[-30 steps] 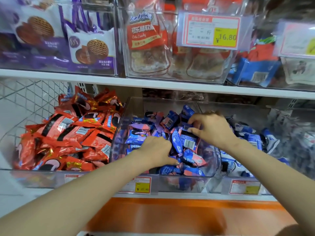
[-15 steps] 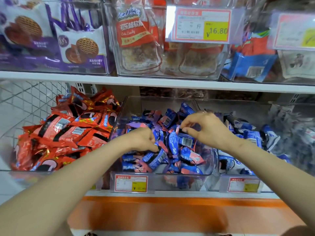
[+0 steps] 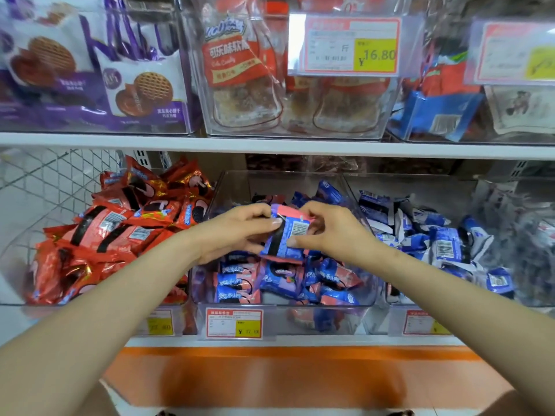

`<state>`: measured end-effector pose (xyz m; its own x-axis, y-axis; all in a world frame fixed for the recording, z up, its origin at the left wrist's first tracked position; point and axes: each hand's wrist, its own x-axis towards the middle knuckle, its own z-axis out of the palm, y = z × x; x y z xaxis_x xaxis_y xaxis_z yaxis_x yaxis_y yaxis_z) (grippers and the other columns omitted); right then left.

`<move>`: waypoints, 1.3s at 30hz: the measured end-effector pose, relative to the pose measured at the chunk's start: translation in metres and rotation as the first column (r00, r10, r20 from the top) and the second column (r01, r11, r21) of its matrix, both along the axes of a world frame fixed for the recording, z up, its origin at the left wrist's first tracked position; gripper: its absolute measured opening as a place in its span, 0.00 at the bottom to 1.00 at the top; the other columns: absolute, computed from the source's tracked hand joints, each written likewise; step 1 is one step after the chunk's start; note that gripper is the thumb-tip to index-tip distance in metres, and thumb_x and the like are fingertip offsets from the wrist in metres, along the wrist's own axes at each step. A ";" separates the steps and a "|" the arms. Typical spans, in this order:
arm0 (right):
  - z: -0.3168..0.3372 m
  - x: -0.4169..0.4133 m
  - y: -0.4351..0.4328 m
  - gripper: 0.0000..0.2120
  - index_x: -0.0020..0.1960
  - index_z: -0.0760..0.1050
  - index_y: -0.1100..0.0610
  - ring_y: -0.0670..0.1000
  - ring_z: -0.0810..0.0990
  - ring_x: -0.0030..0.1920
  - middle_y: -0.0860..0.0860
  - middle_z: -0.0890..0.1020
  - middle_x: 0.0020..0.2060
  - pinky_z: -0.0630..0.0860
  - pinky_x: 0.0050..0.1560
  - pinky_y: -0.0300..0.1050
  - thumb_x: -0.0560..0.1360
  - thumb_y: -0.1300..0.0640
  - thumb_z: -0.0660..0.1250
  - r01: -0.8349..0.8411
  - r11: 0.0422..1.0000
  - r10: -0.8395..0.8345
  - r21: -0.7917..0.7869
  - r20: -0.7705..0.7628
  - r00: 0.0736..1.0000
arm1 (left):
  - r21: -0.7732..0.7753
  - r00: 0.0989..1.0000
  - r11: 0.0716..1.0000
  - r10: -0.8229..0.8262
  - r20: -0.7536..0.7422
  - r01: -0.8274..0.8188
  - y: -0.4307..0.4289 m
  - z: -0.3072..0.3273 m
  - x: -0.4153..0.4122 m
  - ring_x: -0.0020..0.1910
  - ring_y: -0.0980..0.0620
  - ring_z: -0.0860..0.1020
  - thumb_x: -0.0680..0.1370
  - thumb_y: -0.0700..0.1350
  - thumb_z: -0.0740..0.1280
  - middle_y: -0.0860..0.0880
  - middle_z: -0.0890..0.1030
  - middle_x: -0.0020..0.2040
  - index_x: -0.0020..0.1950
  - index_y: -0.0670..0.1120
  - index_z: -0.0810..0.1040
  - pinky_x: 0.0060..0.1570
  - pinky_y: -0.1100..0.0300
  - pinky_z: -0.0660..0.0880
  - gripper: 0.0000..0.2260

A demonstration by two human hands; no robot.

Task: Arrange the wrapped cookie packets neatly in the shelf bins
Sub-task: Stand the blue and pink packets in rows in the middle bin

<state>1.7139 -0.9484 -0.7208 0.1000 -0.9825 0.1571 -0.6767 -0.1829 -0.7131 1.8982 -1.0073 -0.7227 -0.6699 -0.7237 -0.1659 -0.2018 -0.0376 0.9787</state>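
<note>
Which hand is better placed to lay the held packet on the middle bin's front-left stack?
The left hand, probably: it grips the packet nearer that stack; the right hand is farther right.

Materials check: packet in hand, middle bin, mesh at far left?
Packet: glossy printed plastic film by the look, given its sheen and crimped pink edge. Middle bin: clear rigid plastic, possibly acrylic; stacked packets show through its walls. Mesh: thin white wire grid, probably coated metal.
</note>
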 end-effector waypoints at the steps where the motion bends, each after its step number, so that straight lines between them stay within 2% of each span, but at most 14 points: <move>1: 0.000 0.000 -0.001 0.14 0.43 0.71 0.50 0.41 0.74 0.32 0.43 0.77 0.33 0.70 0.35 0.35 0.67 0.55 0.77 0.050 0.996 -0.051 -0.067 -0.003 0.999 | 0.028 0.998 0.999 0.047 -0.034 -0.046 0.000 0.001 -0.002 0.49 0.50 0.81 0.76 0.49 0.63 0.45 0.82 0.51 0.52 0.44 0.76 0.51 0.56 0.79 0.10; 4: -0.002 -0.003 -0.002 0.17 0.45 0.68 0.49 0.47 0.73 0.35 0.43 0.75 0.36 0.70 0.37 0.43 0.67 0.56 0.76 0.123 0.926 -0.170 -0.358 -0.104 0.980 | 0.289 0.963 0.930 0.257 -0.077 -0.225 0.000 0.006 -0.005 0.43 0.45 0.83 0.78 0.55 0.59 0.37 0.81 0.48 0.51 0.40 0.73 0.45 0.53 0.80 0.18; 6: -0.005 -0.003 -0.003 0.15 0.46 0.69 0.54 0.47 0.70 0.39 0.46 0.72 0.41 0.67 0.39 0.42 0.67 0.59 0.75 -0.012 0.878 -0.110 -0.479 -0.225 0.968 | 0.436 0.968 0.886 0.226 -0.111 -0.157 0.004 0.010 -0.005 0.41 0.44 0.83 0.77 0.56 0.60 0.34 0.80 0.48 0.55 0.37 0.73 0.43 0.54 0.80 0.21; 8: -0.009 -0.001 -0.004 0.12 0.49 0.73 0.59 0.46 0.70 0.41 0.50 0.73 0.44 0.69 0.42 0.38 0.68 0.64 0.72 -0.199 0.875 0.070 -0.441 -0.290 0.955 | 0.364 0.978 0.921 0.184 -0.095 -0.138 0.006 0.007 -0.005 0.40 0.48 0.83 0.75 0.50 0.64 0.38 0.82 0.47 0.54 0.38 0.77 0.43 0.57 0.81 0.16; 10: -0.008 0.000 -0.002 0.12 0.51 0.77 0.61 0.45 0.75 0.43 0.52 0.75 0.47 0.72 0.46 0.36 0.69 0.68 0.71 -0.287 0.890 0.207 -0.354 -0.247 0.947 | 0.182 0.970 0.955 0.241 -0.014 -0.235 0.004 0.004 -0.003 0.34 0.55 0.81 0.75 0.41 0.67 0.46 0.82 0.40 0.48 0.42 0.78 0.42 0.58 0.80 0.04; 12: -0.003 0.000 0.001 0.11 0.50 0.79 0.60 0.45 0.78 0.41 0.52 0.78 0.46 0.75 0.46 0.37 0.70 0.71 0.68 -0.207 0.914 0.186 -0.350 -0.092 0.978 | 0.007 0.960 0.961 0.275 0.051 -0.275 -0.003 0.001 0.004 0.31 0.58 0.78 0.75 0.37 0.68 0.50 0.80 0.35 0.48 0.44 0.77 0.38 0.63 0.77 0.04; 14: 0.003 0.000 0.000 0.14 0.51 0.77 0.54 0.44 0.78 0.40 0.49 0.79 0.45 0.75 0.44 0.38 0.71 0.71 0.67 -0.031 0.936 0.056 -0.349 0.062 0.997 | -0.118 0.967 0.966 0.241 0.085 -0.230 -0.009 0.001 0.011 0.31 0.59 0.78 0.73 0.34 0.70 0.52 0.80 0.35 0.48 0.45 0.76 0.34 0.68 0.76 0.08; 17: 0.006 0.005 -0.005 0.20 0.58 0.71 0.48 0.45 0.76 0.42 0.49 0.80 0.49 0.73 0.46 0.37 0.70 0.62 0.73 0.013 0.993 0.010 -0.113 0.206 0.979 | -0.243 0.983 0.966 0.121 0.141 -0.085 -0.008 0.004 0.015 0.39 0.54 0.79 0.71 0.34 0.72 0.48 0.80 0.41 0.47 0.48 0.77 0.40 0.68 0.77 0.11; 20: 0.003 0.010 -0.007 0.19 0.58 0.72 0.51 0.45 0.77 0.38 0.55 0.82 0.43 0.74 0.45 0.39 0.69 0.60 0.74 -0.093 0.992 0.067 0.083 0.270 0.960 | -0.284 0.985 0.959 0.065 0.161 -0.017 -0.005 0.010 0.016 0.39 0.54 0.80 0.70 0.34 0.72 0.46 0.82 0.42 0.47 0.48 0.78 0.42 0.67 0.77 0.12; 23: 0.004 0.015 -0.006 0.10 0.50 0.77 0.54 0.48 0.79 0.42 0.60 0.82 0.46 0.76 0.50 0.45 0.70 0.60 0.73 -0.118 0.989 0.091 0.086 0.269 0.959 | -0.288 0.988 0.958 0.033 0.148 0.011 -0.002 0.015 0.019 0.37 0.56 0.80 0.70 0.32 0.72 0.44 0.82 0.43 0.47 0.46 0.78 0.39 0.67 0.77 0.11; 28: 0.004 0.021 -0.009 0.13 0.52 0.75 0.58 0.49 0.82 0.41 0.55 0.83 0.43 0.80 0.45 0.41 0.69 0.64 0.72 -0.154 0.968 0.042 0.200 0.476 0.879 | -0.211 0.992 0.971 0.121 0.024 -0.113 0.002 0.013 0.023 0.38 0.55 0.78 0.73 0.38 0.70 0.48 0.81 0.41 0.46 0.46 0.76 0.40 0.63 0.75 0.06; 32: 0.005 0.025 -0.010 0.11 0.51 0.77 0.60 0.47 0.82 0.39 0.53 0.83 0.40 0.77 0.39 0.37 0.70 0.67 0.71 -0.157 0.967 0.021 0.200 0.553 0.833 | -0.227 0.985 0.959 0.174 -0.006 -0.171 0.003 0.012 0.024 0.33 0.58 0.74 0.74 0.42 0.69 0.51 0.78 0.33 0.42 0.45 0.76 0.38 0.65 0.73 0.03; 36: 0.003 0.029 -0.015 0.10 0.53 0.76 0.63 0.48 0.77 0.37 0.53 0.80 0.40 0.75 0.37 0.37 0.72 0.66 0.69 -0.115 0.967 -0.055 0.226 0.627 0.777 | -0.213 0.973 0.950 0.227 -0.039 -0.230 0.001 0.014 0.028 0.29 0.58 0.78 0.73 0.39 0.69 0.51 0.80 0.28 0.37 0.43 0.74 0.33 0.66 0.79 0.06; 39: 0.002 0.027 -0.019 0.12 0.52 0.75 0.60 0.49 0.77 0.38 0.55 0.79 0.42 0.74 0.37 0.36 0.70 0.69 0.70 -0.040 0.985 -0.070 0.170 0.597 0.799 | -0.375 0.947 0.880 0.320 0.020 -0.290 -0.004 0.016 0.037 0.31 0.58 0.80 0.76 0.42 0.66 0.52 0.82 0.29 0.41 0.45 0.75 0.34 0.64 0.77 0.05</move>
<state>1.7410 -0.9677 -0.7186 0.0255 -0.9995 0.0160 -0.1060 -0.0187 -0.9942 1.9356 -1.0118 -0.7066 -0.4018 -0.9098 0.1043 -0.3154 0.2445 0.9169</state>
